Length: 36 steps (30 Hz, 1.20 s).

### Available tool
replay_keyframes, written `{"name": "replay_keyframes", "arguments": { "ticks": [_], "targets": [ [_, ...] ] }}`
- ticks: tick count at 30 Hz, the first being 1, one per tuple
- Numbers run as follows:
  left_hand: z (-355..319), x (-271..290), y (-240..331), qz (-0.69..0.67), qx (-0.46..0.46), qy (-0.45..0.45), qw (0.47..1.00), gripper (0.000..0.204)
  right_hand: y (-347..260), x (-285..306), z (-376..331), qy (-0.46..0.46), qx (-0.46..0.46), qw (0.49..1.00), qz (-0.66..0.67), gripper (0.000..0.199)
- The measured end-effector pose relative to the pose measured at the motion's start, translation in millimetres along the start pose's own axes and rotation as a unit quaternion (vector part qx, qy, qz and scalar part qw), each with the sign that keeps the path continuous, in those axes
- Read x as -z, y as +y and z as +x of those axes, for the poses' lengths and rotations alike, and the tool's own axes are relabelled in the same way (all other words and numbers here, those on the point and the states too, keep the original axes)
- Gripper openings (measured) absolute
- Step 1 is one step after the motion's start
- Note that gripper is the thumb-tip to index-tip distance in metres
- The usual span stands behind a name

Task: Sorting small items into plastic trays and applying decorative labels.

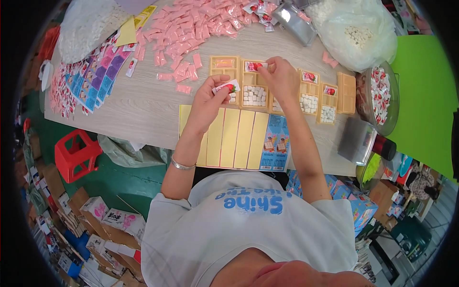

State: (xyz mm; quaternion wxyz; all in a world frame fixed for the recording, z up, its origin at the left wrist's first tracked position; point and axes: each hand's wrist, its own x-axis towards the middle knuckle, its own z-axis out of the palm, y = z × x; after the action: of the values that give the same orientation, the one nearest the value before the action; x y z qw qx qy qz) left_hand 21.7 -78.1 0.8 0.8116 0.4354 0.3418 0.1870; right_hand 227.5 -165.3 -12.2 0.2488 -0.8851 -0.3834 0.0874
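My left hand (206, 103) pinches a small white sachet (226, 88) with a strawberry print, above the leftmost tan compartment tray (210, 79). A pink packet (224, 62) lies in that tray's top compartment. My right hand (283, 82) reaches over the row, its thumb and fingers closed at the right end of another strawberry sachet (252, 66) in the top of the second tray (242, 76). White cube-shaped pieces (255, 96) fill that tray's bottom compartment. Further trays (319, 90) to the right hold similar sachets and white pieces; my right hand partly hides one.
Loose pink packets (191, 24) cover the table's far side. Printed sheets (98, 71) lie left; yellow-and-blue cards (229, 138) lie before me. A bag of white pieces (356, 28), a clear bowl of sachets (382, 95) and a tan tray (346, 93) stand right.
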Motion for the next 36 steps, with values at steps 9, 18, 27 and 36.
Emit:
{"name": "replay_keyframes", "arguments": {
  "ticks": [9,18,27,36],
  "targets": [
    [-15,2,-2,0.078,-0.036,-0.074,0.994,0.016,-31,48,-76,-0.24,-0.02,0.916,0.32,0.012],
    [7,-1,-1,0.04,-0.051,-0.088,0.994,0.02,-9,28,-52,-0.225,-0.032,0.885,0.407,0.011],
    [48,-36,-25,0.694,-0.346,0.005,0.631,0.067,84,48,1,-0.123,-0.141,0.949,0.252,0.016],
    [43,-40,-27,0.729,-0.282,-0.042,0.622,0.085,15,34,36,0.097,0.094,0.991,-0.018,0.027]
  ]
}}
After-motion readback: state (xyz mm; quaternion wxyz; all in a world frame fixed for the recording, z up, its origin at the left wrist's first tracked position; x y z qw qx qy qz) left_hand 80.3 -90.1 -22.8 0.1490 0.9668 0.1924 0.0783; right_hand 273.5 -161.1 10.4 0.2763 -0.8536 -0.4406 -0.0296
